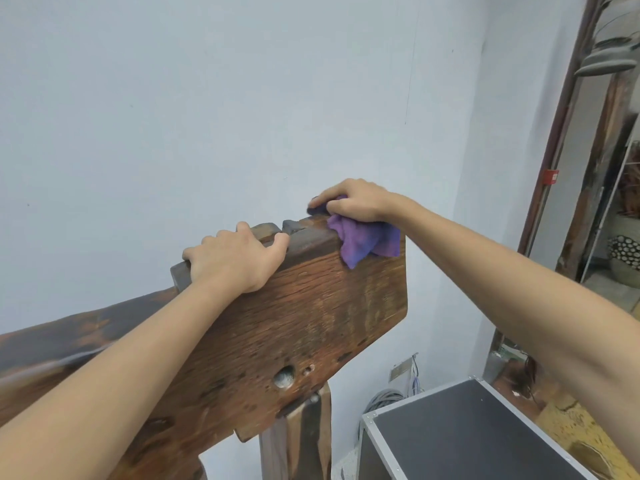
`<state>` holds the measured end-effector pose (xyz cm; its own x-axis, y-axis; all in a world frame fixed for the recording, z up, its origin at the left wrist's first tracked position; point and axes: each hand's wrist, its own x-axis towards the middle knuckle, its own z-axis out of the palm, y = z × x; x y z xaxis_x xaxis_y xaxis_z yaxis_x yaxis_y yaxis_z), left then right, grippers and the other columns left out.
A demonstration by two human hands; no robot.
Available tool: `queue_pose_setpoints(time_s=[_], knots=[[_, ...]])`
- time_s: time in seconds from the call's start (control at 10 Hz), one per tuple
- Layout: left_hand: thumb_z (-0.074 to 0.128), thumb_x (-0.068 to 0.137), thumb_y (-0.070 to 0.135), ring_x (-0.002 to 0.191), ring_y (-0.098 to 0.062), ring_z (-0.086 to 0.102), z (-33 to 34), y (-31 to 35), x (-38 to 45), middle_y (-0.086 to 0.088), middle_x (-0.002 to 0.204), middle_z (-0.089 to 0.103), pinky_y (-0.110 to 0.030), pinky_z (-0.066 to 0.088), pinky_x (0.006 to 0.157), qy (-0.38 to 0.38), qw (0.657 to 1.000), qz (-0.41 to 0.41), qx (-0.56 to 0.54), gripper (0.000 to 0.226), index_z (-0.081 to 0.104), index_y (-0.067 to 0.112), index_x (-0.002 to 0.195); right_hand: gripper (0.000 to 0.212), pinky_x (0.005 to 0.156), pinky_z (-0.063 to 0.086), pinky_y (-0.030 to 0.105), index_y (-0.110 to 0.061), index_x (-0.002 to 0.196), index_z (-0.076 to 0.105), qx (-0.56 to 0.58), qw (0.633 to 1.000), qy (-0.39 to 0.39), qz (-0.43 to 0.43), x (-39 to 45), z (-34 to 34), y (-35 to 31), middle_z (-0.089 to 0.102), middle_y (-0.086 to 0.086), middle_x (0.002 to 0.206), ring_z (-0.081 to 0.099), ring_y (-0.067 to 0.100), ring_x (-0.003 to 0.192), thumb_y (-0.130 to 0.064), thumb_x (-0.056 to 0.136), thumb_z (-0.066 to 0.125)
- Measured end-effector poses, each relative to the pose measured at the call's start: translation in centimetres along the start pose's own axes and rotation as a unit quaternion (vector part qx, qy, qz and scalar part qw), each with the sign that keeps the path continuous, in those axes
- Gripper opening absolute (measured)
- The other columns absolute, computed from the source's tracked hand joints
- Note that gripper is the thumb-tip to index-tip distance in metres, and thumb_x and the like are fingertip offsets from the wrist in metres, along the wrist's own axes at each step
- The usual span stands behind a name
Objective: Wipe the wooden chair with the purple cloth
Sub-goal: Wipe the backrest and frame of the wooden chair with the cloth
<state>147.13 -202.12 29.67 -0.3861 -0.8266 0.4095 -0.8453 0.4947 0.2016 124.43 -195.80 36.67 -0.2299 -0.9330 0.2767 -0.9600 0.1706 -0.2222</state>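
The wooden chair (311,320) fills the middle of the head view as a thick, rough, dark brown back plank on a post. My left hand (235,261) grips the plank's notched top edge, fingers curled over it. Farther right along the same edge, my right hand (353,200) presses the crumpled purple cloth (363,242) onto the top corner; part of the cloth hangs down the plank's near face. The chair's seat and legs are mostly out of sight.
A pale blue wall (242,98) stands close behind the chair. A black case with metal edging (467,434) sits on the floor at the lower right, with cables (384,400) behind it. A doorway with shelving (602,168) is at the right.
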Motion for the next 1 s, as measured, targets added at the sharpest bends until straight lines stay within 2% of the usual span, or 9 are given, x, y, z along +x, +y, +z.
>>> queue_pose_setpoints(time_s=[0.1, 0.2, 0.3, 0.4, 0.5, 0.6, 0.8, 0.9, 1.0], knots=[[0.016, 0.08, 0.071, 0.104, -0.038, 0.055, 0.0, -0.1, 0.2, -0.014, 0.108, 0.062, -0.05, 0.041, 0.09, -0.011, 1.0, -0.005, 0.0, 0.073, 0.049, 0.014, 0.111, 0.046, 0.099, 0.046, 0.024, -0.056, 0.112, 0.07, 0.035, 0.995, -0.038, -0.084, -0.2, 2.7, -4.3, 0.067, -0.036, 0.12, 0.06, -0.001, 0.117, -0.038, 0.079, 0.046], [0.017, 0.081, 0.073, 0.096, -0.035, 0.049, -0.3, -0.4, 0.2, -0.013, 0.105, 0.061, -0.047, 0.038, 0.08, -0.014, 1.0, 0.005, -0.001, 0.072, 0.049, 0.016, 0.11, 0.041, 0.103, 0.046, 0.016, -0.033, 0.113, 0.079, 0.128, 0.985, -0.04, -0.107, 0.6, 2.3, -3.0, 0.073, -0.021, 0.121, 0.063, -0.005, 0.116, -0.014, 0.084, 0.056], [0.016, 0.08, 0.072, 0.094, -0.034, 0.047, -0.4, -0.6, -0.1, -0.011, 0.1, 0.059, -0.046, 0.038, 0.079, -0.017, 1.0, 0.007, -0.003, 0.07, 0.049, 0.016, 0.107, 0.035, 0.111, 0.046, 0.026, -0.015, 0.115, 0.079, 0.155, 0.988, -0.005, -0.024, 2.6, 0.4, 1.6, 0.074, -0.004, 0.123, 0.066, 0.007, 0.118, -0.002, 0.089, 0.059], [0.017, 0.081, 0.072, 0.095, -0.034, 0.047, -0.3, -0.5, -0.1, -0.01, 0.1, 0.058, -0.048, 0.04, 0.085, -0.011, 1.0, 0.0, -0.002, 0.069, 0.049, 0.016, 0.107, 0.022, 0.107, 0.05, 0.031, -0.016, 0.106, 0.082, 0.158, 0.985, 0.034, 0.065, 4.9, -0.6, 5.7, 0.077, -0.001, 0.118, 0.067, 0.012, 0.114, -0.015, 0.09, 0.067], [0.017, 0.08, 0.071, 0.095, -0.034, 0.048, -0.2, -0.2, 0.1, -0.01, 0.1, 0.058, -0.051, 0.041, 0.091, -0.01, 1.0, -0.005, -0.005, 0.068, 0.048, 0.016, 0.106, 0.036, 0.096, 0.051, 0.028, -0.015, 0.114, 0.078, 0.276, 0.955, -0.039, 0.101, 6.0, -1.0, 9.2, 0.076, -0.003, 0.12, 0.07, 0.012, 0.11, -0.034, 0.095, 0.053], [0.017, 0.08, 0.071, 0.092, -0.033, 0.047, 0.1, -0.2, 0.3, -0.009, 0.098, 0.058, -0.052, 0.041, 0.092, 0.002, 1.0, -0.004, -0.004, 0.067, 0.048, 0.016, 0.104, 0.05, 0.11, 0.04, 0.029, 0.012, 0.14, 0.05, 0.388, 0.916, -0.091, 0.048, 5.5, 0.3, 11.6, 0.058, 0.016, 0.143, 0.065, -0.003, 0.11, -0.015, 0.107, 0.024], [0.018, 0.081, 0.071, 0.091, -0.033, 0.05, 0.2, -0.1, 0.4, -0.01, 0.098, 0.061, -0.051, 0.042, 0.091, 0.013, 1.0, 0.0, -0.002, 0.067, 0.049, 0.015, 0.101, 0.044, 0.071, 0.049, 0.027, -0.007, 0.1, 0.06, 0.586, 0.794, -0.038, 0.156, 2.1, 8.1, 15.5, 0.068, 0.008, 0.093, 0.069, 0.019, 0.077, -0.028, 0.098, 0.022], [0.017, 0.079, 0.071, 0.091, -0.033, 0.049, 0.1, -0.1, 0.2, -0.009, 0.096, 0.058, -0.052, 0.042, 0.092, 0.009, 1.0, -0.003, -0.003, 0.067, 0.048, 0.016, 0.101, 0.03, 0.07, 0.052, 0.034, -0.015, 0.1, 0.058, 0.608, 0.694, 0.149, 0.355, -3.2, 14.9, 16.4, 0.066, 0.008, 0.09, 0.07, 0.022, 0.069, -0.025, 0.109, 0.032], [0.017, 0.078, 0.073, 0.096, -0.036, 0.053, -0.1, 0.0, 0.5, -0.009, 0.095, 0.056, -0.054, 0.041, 0.093, 0.007, 1.0, -0.003, -0.009, 0.07, 0.047, 0.015, 0.104, 0.034, 0.054, 0.05, 0.027, -0.016, 0.082, 0.055, 0.605, 0.683, 0.169, 0.373, -4.9, 17.6, 16.9, 0.067, 0.002, 0.053, 0.062, 0.016, 0.037, -0.033, 0.107, 0.039]])
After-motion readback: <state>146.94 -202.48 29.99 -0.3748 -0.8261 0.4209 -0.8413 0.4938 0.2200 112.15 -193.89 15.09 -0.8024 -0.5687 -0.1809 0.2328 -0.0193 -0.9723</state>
